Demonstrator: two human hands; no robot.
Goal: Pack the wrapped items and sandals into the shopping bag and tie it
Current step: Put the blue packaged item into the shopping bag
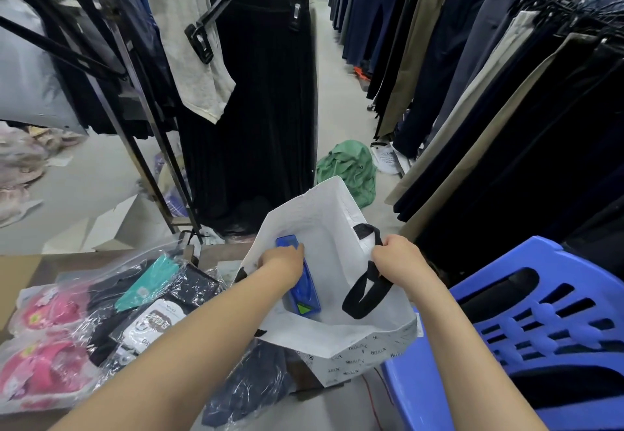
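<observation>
A white shopping bag [324, 224] with black handles stands open in front of me. My left hand [282, 263] reaches inside it and grips a flat blue packet [305, 295] that leans against the bag's inner wall. My right hand [398, 255] holds the bag's right rim and black handle [363, 299], keeping the mouth wide. To the left lie pink sandals [44, 339] in clear plastic and several wrapped dark garments [152, 299]. Another wrapped dark item [250, 386] lies under the bag's front edge.
A blue plastic stool [540, 329] stands close on the right. Racks of hanging trousers [472, 76] line the right side and black skirts [256, 110] hang ahead. A green garment [351, 167] lies on the aisle floor beyond the bag. The goods rest on cardboard [20, 272].
</observation>
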